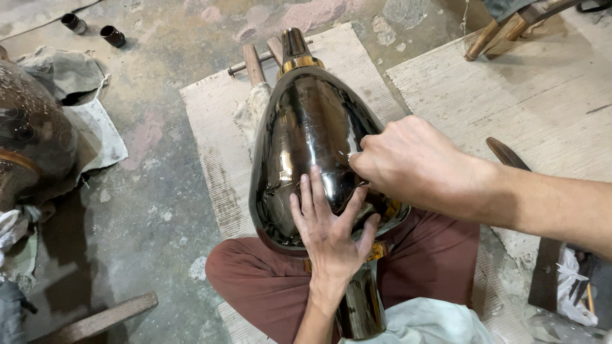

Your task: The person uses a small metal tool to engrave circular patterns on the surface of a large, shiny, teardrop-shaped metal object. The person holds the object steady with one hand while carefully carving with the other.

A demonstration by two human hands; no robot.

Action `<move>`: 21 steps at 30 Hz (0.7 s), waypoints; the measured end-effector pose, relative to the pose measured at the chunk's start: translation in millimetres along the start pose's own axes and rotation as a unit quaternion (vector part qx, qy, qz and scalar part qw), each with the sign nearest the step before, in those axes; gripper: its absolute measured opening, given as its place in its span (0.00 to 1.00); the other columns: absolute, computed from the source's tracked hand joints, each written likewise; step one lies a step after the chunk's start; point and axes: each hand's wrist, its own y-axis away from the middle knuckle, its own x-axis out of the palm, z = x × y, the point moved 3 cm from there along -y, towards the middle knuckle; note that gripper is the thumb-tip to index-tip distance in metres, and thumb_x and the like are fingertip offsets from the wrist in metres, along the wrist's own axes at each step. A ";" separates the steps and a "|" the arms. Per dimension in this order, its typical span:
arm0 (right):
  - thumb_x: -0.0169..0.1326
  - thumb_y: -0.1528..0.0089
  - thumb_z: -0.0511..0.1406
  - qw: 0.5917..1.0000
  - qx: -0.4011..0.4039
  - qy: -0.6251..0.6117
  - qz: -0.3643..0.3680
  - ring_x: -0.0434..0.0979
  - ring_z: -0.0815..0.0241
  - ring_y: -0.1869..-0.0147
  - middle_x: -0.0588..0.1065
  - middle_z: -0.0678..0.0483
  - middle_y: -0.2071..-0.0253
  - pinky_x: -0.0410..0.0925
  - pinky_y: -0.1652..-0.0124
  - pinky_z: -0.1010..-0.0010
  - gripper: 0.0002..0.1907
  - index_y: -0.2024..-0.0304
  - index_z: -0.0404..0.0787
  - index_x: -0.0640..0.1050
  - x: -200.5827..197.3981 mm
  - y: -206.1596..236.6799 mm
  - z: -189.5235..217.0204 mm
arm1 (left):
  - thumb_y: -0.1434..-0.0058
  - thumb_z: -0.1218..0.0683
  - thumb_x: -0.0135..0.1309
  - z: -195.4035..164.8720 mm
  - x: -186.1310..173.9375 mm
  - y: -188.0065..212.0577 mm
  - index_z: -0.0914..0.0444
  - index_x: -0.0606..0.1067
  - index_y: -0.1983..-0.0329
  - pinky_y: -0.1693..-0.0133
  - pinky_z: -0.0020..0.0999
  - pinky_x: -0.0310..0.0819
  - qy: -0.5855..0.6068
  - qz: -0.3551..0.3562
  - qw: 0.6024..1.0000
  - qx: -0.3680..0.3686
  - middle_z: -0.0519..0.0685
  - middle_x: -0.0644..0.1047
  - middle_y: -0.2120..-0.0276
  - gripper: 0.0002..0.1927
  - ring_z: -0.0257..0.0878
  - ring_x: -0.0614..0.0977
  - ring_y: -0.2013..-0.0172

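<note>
A large, glossy dark metal vase (306, 134) lies on its side across my lap, neck pointing away from me. My left hand (329, 226) rests flat on its wide lower body, fingers spread, holding nothing. My right hand (408, 159) is closed in a fist against the vase's right side, seemingly pinching a small tool whose tip touches the surface; the tool itself is mostly hidden. Brass-coloured bands ring the neck (299, 62) and the foot near my knees.
Woven mats (217, 146) cover the concrete floor under the vase. Wooden-handled tools (253, 62) lie beyond the neck. Another dark vessel (29, 134) sits on cloth at left, two small dark tubes (112, 35) at top left, a wooden plank (102, 318) at bottom left.
</note>
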 end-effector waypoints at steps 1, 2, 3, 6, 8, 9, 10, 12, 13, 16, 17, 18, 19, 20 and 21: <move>0.56 0.39 0.31 1.000 -0.004 0.010 0.007 0.78 0.62 0.82 0.76 0.52 0.81 0.68 0.83 0.67 0.09 0.75 0.38 0.79 1.1 0.1 0.6 | 0.43 0.41 0.62 -0.7 0.6 1.1 0.47 0.80 0.43 0.31 0.68 0.39 -0.007 -0.010 1.000 -0.003 0.68 0.51 0.26 0.24 0.64 0.51 0.26; 0.56 0.40 0.31 0.999 -0.029 0.021 -0.013 0.77 0.62 0.81 0.76 0.51 0.79 0.68 0.84 0.69 0.07 0.73 0.37 0.79 0.3 -0.1 2.8 | 0.43 0.40 0.61 -1.6 1.1 2.2 0.47 0.80 0.44 0.32 0.69 0.39 -0.014 -0.021 1.000 -0.006 0.68 0.51 0.26 0.24 0.64 0.51 0.26; 0.57 0.41 0.31 0.998 -0.053 0.032 -0.034 0.77 0.63 0.81 0.76 0.51 0.78 0.68 0.84 0.70 0.05 0.72 0.36 0.79 -0.8 0.4 5.6 | 0.44 0.40 0.61 -1.8 1.2 2.8 0.47 0.81 0.44 0.32 0.70 0.39 -0.020 -0.033 0.999 -0.007 0.68 0.51 0.27 0.24 0.64 0.51 0.27; 0.56 0.39 0.33 0.985 -0.152 0.078 -0.040 0.77 0.64 0.82 0.75 0.51 0.76 0.68 0.86 0.71 0.08 0.70 0.34 0.78 -3.5 -2.0 13.7 | 0.43 0.39 0.61 -1.6 0.7 6.5 0.45 0.82 0.44 0.31 0.67 0.43 -0.018 -0.033 0.999 -0.013 0.66 0.53 0.26 0.23 0.61 0.53 0.26; 0.56 0.38 0.36 0.972 -0.212 0.103 -0.011 0.77 0.63 0.80 0.74 0.51 0.75 0.69 0.85 0.69 0.10 0.68 0.35 0.77 -4.8 -7.7 17.5 | 0.42 0.38 0.61 0.1 0.7 7.7 0.46 0.81 0.45 0.30 0.65 0.44 -0.019 -0.025 0.999 -0.015 0.66 0.54 0.26 0.23 0.60 0.54 0.25; 0.56 0.39 0.39 0.966 -0.235 0.109 0.011 0.78 0.61 0.78 0.74 0.51 0.74 0.70 0.83 0.66 0.11 0.68 0.35 0.77 -5.1 -11.5 18.7 | 0.41 0.38 0.61 1.0 0.9 7.9 0.47 0.81 0.45 0.29 0.65 0.45 -0.019 -0.022 0.999 -0.015 0.66 0.54 0.25 0.22 0.60 0.54 0.25; 0.56 0.40 0.41 0.959 -0.257 0.115 0.033 0.79 0.59 0.76 0.74 0.51 0.74 0.71 0.82 0.64 0.12 0.68 0.36 0.77 -5.3 -14.9 20.2 | 0.41 0.38 0.61 1.5 0.7 8.3 0.47 0.81 0.44 0.29 0.64 0.45 -0.019 -0.024 0.999 -0.013 0.66 0.54 0.26 0.23 0.60 0.54 0.25; 0.53 0.37 0.47 0.950 -0.261 0.139 0.103 0.79 0.59 0.75 0.73 0.51 0.73 0.72 0.80 0.65 0.21 0.69 0.35 0.76 -3.6 -20.3 20.8 | 0.41 0.38 0.61 1.9 1.2 8.6 0.47 0.81 0.44 0.29 0.64 0.45 -0.018 -0.027 0.999 -0.011 0.66 0.54 0.26 0.23 0.60 0.55 0.25; 0.51 0.35 0.51 0.943 -0.262 0.151 0.139 0.79 0.59 0.74 0.73 0.51 0.72 0.72 0.80 0.66 0.25 0.69 0.35 0.76 -2.9 -21.8 20.2 | 0.42 0.38 0.61 2.1 1.8 8.1 0.47 0.81 0.45 0.30 0.64 0.45 -0.018 -0.027 0.999 -0.010 0.66 0.54 0.26 0.23 0.60 0.55 0.25; 0.57 0.40 0.39 0.946 -0.271 0.144 0.101 0.81 0.55 0.70 0.75 0.50 0.73 0.74 0.74 0.62 0.12 0.73 0.38 0.78 -8.5 -23.4 20.9 | 0.42 0.39 0.61 2.1 2.1 8.1 0.47 0.81 0.46 0.30 0.65 0.46 -0.020 -0.024 0.999 -0.011 0.66 0.55 0.26 0.22 0.60 0.55 0.26; 0.57 0.40 0.39 0.950 -0.262 0.135 0.107 0.81 0.54 0.70 0.76 0.49 0.73 0.74 0.74 0.62 0.12 0.73 0.37 0.78 -8.9 -24.3 20.9 | 0.43 0.39 0.61 1.9 2.1 8.1 0.47 0.81 0.46 0.30 0.65 0.46 -0.022 -0.022 0.999 -0.011 0.66 0.55 0.26 0.22 0.60 0.56 0.26; 0.57 0.40 0.39 0.952 -0.253 0.127 0.113 0.82 0.54 0.70 0.77 0.48 0.72 0.74 0.74 0.61 0.12 0.73 0.37 0.78 -9.4 -24.6 20.5 | 0.43 0.39 0.61 1.7 2.1 8.1 0.47 0.81 0.46 0.30 0.65 0.46 -0.023 -0.021 0.999 -0.012 0.66 0.56 0.26 0.22 0.60 0.56 0.26; 0.57 0.40 0.39 0.955 -0.244 0.120 0.118 0.82 0.53 0.70 0.77 0.48 0.72 0.75 0.74 0.61 0.12 0.72 0.37 0.78 -9.7 -25.0 20.1 | 0.43 0.39 0.62 1.9 1.8 7.9 0.47 0.81 0.46 0.30 0.65 0.46 -0.024 -0.021 0.999 -0.013 0.65 0.56 0.26 0.22 0.60 0.57 0.26; 0.56 0.39 0.42 0.956 -0.240 0.117 0.120 0.82 0.53 0.70 0.77 0.48 0.71 0.75 0.73 0.61 0.15 0.70 0.36 0.78 -10.1 -24.7 19.4 | 0.43 0.39 0.62 2.1 1.8 7.5 0.47 0.81 0.46 0.31 0.65 0.47 -0.024 -0.020 0.999 -0.014 0.65 0.56 0.26 0.23 0.60 0.57 0.26; 0.55 0.37 0.45 0.957 -0.236 0.113 0.122 0.82 0.54 0.69 0.78 0.48 0.70 0.75 0.73 0.61 0.18 0.68 0.36 0.78 -10.5 -22.9 18.6 | 0.44 0.39 0.62 2.2 1.6 7.6 0.47 0.80 0.45 0.31 0.65 0.47 -0.024 -0.018 0.999 -0.015 0.65 0.57 0.26 0.23 0.60 0.58 0.27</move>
